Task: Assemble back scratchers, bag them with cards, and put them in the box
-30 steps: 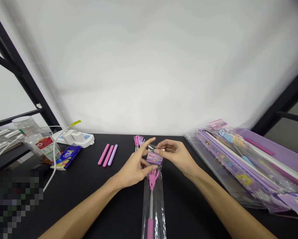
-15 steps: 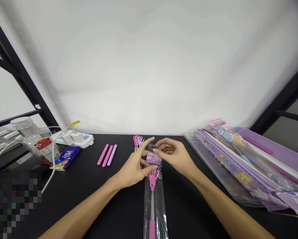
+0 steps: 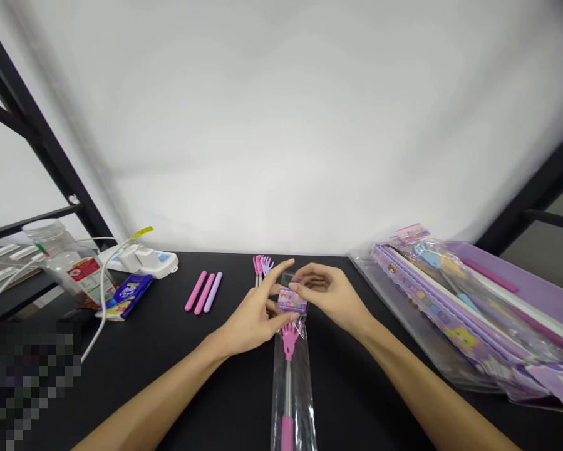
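Observation:
A pink back scratcher (image 3: 289,341) with a metal shaft lies inside a long clear plastic bag (image 3: 302,388), its claw end pointing away from me. Both hands are at the bag's far end, where a purple printed label (image 3: 291,300) shows. My left hand (image 3: 255,313) grips the bag's left edge at the label, thumb below and index finger stretched up. With thumb and fingers, my right hand (image 3: 328,291) pinches the bag's top right corner. Behind my left hand, the claws of several other back scratchers (image 3: 261,264), pink and lilac, stick out; their shafts are mostly hidden.
Pink and lilac handles (image 3: 205,292) lie side by side to the left. Further left are a power strip (image 3: 161,263), a blue snack packet (image 3: 126,297), a clear jar (image 3: 74,269) and a white cable (image 3: 103,294). At right sits a purple box (image 3: 506,263) with bagged back scratchers.
The view has shifted very slightly. Both hands keep the same hold on the bag's end, with hardly any movement.

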`<state>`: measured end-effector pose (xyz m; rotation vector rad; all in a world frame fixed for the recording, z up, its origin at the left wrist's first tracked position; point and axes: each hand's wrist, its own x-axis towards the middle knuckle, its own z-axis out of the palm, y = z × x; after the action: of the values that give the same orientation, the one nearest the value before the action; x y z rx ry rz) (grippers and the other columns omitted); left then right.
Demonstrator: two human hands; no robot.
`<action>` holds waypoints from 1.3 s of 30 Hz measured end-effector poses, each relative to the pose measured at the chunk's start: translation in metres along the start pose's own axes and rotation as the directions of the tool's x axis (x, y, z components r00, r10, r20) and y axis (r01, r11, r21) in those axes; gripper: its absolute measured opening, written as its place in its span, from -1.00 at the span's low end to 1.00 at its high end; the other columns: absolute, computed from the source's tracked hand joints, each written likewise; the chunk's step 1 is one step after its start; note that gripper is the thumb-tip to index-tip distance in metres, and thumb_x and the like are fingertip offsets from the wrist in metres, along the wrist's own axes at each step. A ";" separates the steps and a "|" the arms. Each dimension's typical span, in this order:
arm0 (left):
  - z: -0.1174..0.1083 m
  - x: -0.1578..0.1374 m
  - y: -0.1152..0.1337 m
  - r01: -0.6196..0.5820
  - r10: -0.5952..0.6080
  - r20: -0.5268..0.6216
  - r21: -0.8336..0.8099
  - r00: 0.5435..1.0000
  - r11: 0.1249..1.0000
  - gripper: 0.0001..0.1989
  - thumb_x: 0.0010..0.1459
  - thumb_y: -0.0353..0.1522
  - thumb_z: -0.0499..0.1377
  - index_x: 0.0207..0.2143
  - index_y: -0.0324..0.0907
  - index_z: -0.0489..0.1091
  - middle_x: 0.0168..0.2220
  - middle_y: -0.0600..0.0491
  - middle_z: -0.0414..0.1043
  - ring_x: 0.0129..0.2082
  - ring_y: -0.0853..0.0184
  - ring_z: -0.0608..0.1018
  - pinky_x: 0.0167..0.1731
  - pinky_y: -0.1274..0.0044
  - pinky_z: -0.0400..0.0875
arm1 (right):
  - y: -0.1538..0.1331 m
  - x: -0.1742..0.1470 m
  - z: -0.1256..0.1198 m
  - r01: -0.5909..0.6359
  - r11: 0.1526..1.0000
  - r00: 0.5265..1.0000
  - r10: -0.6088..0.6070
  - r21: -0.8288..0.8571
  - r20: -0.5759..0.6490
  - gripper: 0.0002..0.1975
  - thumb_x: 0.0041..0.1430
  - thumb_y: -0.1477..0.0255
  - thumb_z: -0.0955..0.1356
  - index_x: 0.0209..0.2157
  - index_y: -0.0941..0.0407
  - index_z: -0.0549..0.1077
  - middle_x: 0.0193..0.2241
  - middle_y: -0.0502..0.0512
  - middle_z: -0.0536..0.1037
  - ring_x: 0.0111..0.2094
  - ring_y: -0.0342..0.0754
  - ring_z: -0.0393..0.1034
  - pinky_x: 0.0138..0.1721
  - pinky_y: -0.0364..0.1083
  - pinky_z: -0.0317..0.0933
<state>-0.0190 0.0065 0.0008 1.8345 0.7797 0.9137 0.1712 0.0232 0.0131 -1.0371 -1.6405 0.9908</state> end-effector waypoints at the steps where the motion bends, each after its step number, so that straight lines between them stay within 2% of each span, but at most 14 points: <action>1: -0.001 0.000 0.000 0.005 -0.005 -0.012 -0.007 1.000 1.000 -0.18 0.18 -0.38 0.23 0.37 0.11 -0.13 -0.12 0.00 0.43 -0.52 0.48 0.51 -0.62 0.67 0.27 | -0.001 0.000 -0.001 0.013 1.000 1.000 -0.013 -0.010 0.012 -0.75 0.01 0.25 0.49 -0.34 0.13 0.52 -0.40 0.06 0.58 -0.32 -0.03 0.49 -0.25 -0.05 0.37; 6: -0.005 0.002 0.001 0.060 -0.063 -0.060 -0.055 0.996 0.997 -0.12 0.15 -0.38 0.26 0.37 0.14 -0.19 -0.18 0.04 0.38 -0.53 0.48 0.51 -0.63 0.69 0.31 | -0.004 0.001 -0.009 0.016 1.000 1.000 -0.016 0.003 -0.006 -0.71 0.07 0.18 0.46 -0.29 0.12 0.53 -0.37 0.08 0.60 -0.32 -0.02 0.50 -0.28 -0.06 0.39; 9: -0.005 0.002 0.002 0.062 -0.067 -0.072 -0.068 0.995 0.996 -0.11 0.14 -0.39 0.27 0.37 0.14 -0.18 -0.22 0.08 0.38 -0.52 0.47 0.52 -0.61 0.69 0.31 | 0.001 0.003 -0.009 0.025 1.000 0.999 -0.025 0.007 -0.022 -0.68 -0.01 0.20 0.51 -0.31 0.12 0.50 -0.38 0.08 0.58 -0.33 -0.02 0.51 -0.27 -0.06 0.40; 13: -0.003 0.001 0.003 0.060 -0.067 -0.081 -0.085 0.994 0.995 -0.13 0.15 -0.35 0.27 0.36 0.11 -0.16 -0.12 -0.01 0.41 -0.51 0.47 0.53 -0.59 0.66 0.37 | 0.004 0.004 -0.007 0.044 0.999 0.998 -0.045 -0.010 -0.050 -0.64 -0.07 0.21 0.53 -0.33 0.10 0.44 -0.35 0.07 0.56 -0.31 -0.03 0.50 -0.26 -0.06 0.41; 15: -0.003 0.003 0.004 0.030 -0.042 -0.141 -0.085 0.989 0.996 -0.18 0.17 -0.33 0.26 0.35 0.08 -0.11 -0.05 -0.04 0.41 -0.46 0.45 0.56 -0.50 0.62 0.44 | 0.001 0.003 -0.008 -0.013 1.000 0.997 0.013 0.001 -0.080 -0.61 -0.06 0.17 0.52 -0.37 0.08 0.34 -0.38 0.05 0.55 -0.35 -0.05 0.50 -0.30 -0.07 0.40; 17: -0.005 0.008 0.005 -0.014 -0.001 -0.265 -0.055 0.964 0.998 -0.28 0.19 -0.31 0.24 0.32 0.03 -0.01 -0.02 -0.05 0.42 -0.38 0.40 0.59 -0.40 0.58 0.49 | -0.006 -0.001 -0.012 -0.172 0.984 0.985 0.172 0.046 0.002 -0.56 -0.02 0.10 0.49 -0.40 0.06 0.24 -0.44 0.02 0.54 -0.42 -0.07 0.49 -0.38 -0.08 0.38; 19: -0.009 0.019 0.008 -0.051 0.051 -0.411 0.011 0.910 0.999 -0.44 0.20 -0.29 0.23 0.22 -0.04 0.16 -0.04 -0.03 0.44 -0.32 0.37 0.60 -0.34 0.57 0.50 | -0.015 -0.008 -0.018 -0.304 0.951 0.942 0.291 0.054 0.167 -0.56 0.00 0.09 0.48 -0.38 0.06 0.23 -0.50 -0.01 0.53 -0.48 -0.09 0.46 -0.43 -0.10 0.35; 22: -0.011 0.044 0.014 -0.066 0.111 -0.539 0.103 0.835 0.993 -0.63 0.19 -0.25 0.24 0.03 -0.12 0.33 -0.12 0.02 0.47 -0.38 0.39 0.58 -0.37 0.57 0.50 | -0.026 -0.019 -0.034 -0.259 0.966 0.944 0.253 0.002 0.210 -0.62 -0.01 0.19 0.51 -0.33 0.07 0.32 -0.48 -0.01 0.55 -0.45 -0.08 0.48 -0.38 -0.10 0.35; 24: -0.005 0.064 0.020 -0.085 0.122 -0.535 0.094 0.836 0.992 -0.63 0.18 -0.22 0.23 0.01 -0.10 0.33 -0.13 0.04 0.45 -0.42 0.41 0.57 -0.38 0.56 0.52 | -0.031 -0.025 -0.052 -0.199 0.978 0.972 0.205 -0.059 0.112 -0.68 0.01 0.24 0.50 -0.32 0.08 0.36 -0.46 0.00 0.57 -0.40 -0.04 0.51 -0.31 -0.08 0.35; 28: 0.032 0.097 0.034 -0.106 0.085 -0.413 -0.029 0.907 0.994 -0.46 0.22 -0.14 0.18 0.19 0.00 0.13 0.06 -0.04 0.31 -0.36 0.39 0.60 -0.36 0.48 0.59 | -0.038 -0.032 -0.114 -0.179 0.940 0.981 0.149 -0.291 -0.121 -0.73 0.03 0.26 0.47 -0.29 0.07 0.41 -0.50 -0.01 0.57 -0.44 -0.02 0.50 -0.36 -0.09 0.31; 31: 0.068 0.108 0.038 -0.074 0.076 -0.272 0.019 0.959 0.997 -0.49 0.25 -0.15 0.15 0.20 0.00 0.13 0.13 -0.10 0.22 -0.34 0.39 0.61 -0.38 0.50 0.58 | -0.036 -0.037 -0.175 -0.236 0.867 0.920 0.053 -0.440 -0.389 -0.72 0.03 0.27 0.45 -0.23 0.08 0.43 -0.50 0.01 0.58 -0.49 -0.03 0.48 -0.43 -0.10 0.27; 34: 0.099 0.109 0.034 -0.094 0.111 -0.158 0.111 0.981 0.989 -0.56 0.27 -0.18 0.12 0.17 0.00 0.20 0.14 -0.08 0.21 -0.33 0.41 0.59 -0.37 0.53 0.56 | -0.022 -0.044 -0.225 -0.325 0.801 0.818 -0.029 -0.503 -0.575 -0.76 0.02 0.36 0.43 -0.22 0.09 0.46 -0.28 0.10 0.62 -0.44 -0.04 0.51 -0.34 -0.08 0.32; 36: 0.113 0.110 0.032 -0.118 0.134 -0.109 0.144 0.985 0.982 -0.58 0.28 -0.20 0.11 0.17 0.01 0.21 0.13 -0.07 0.22 -0.34 0.43 0.58 -0.37 0.54 0.55 | -0.006 -0.050 -0.245 -0.410 0.727 0.776 -0.040 -0.551 -0.630 -0.76 -0.03 0.42 0.42 -0.24 0.09 0.50 -0.29 0.11 0.62 -0.37 -0.01 0.52 -0.27 -0.06 0.33; 39: 0.126 0.112 0.031 -0.150 0.160 -0.053 0.164 0.986 0.975 -0.59 0.29 -0.21 0.10 0.17 0.01 0.21 0.11 -0.05 0.23 -0.38 0.47 0.55 -0.36 0.54 0.53 | 0.021 -0.063 -0.257 -0.407 0.720 0.818 0.013 -0.563 -0.575 -0.74 -0.07 0.38 0.44 -0.26 0.11 0.54 -0.34 0.12 0.63 -0.27 0.07 0.53 -0.19 -0.02 0.34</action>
<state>0.1494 0.0290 0.0198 2.0373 0.7772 1.0413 0.4347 0.0090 0.0394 -1.8459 -1.4060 0.1455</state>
